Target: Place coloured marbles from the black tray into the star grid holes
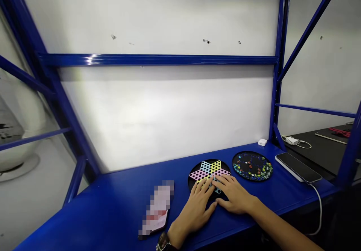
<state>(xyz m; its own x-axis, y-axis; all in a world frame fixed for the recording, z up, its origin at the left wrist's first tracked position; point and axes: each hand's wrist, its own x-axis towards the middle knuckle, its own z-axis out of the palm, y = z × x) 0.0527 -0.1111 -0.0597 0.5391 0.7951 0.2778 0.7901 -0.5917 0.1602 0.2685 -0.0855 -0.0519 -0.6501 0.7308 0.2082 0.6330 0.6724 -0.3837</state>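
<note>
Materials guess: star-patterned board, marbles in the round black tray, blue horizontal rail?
Star-patterned board: probably plastic, fairly matte; flat colours, regular round holes, no strong glare.
Marbles: likely glass, glossy; bright glints and mixed colours, though too small to be sure.
Blue horizontal rail: looks like painted metal, glossy; sharp highlights along its ridged face.

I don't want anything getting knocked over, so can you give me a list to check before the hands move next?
1. Both hands at the colourful star: ok, left hand and right hand have fingers over its near part.
2. Whole star in view: not ok, the hands cover some.
3. Star pressed fully down: cannot tell.
4. Marbles inside their round tray: ok.
5. Phone apart from the star: ok, it lies to the left.
6. White cable away from the hands: ok.
</note>
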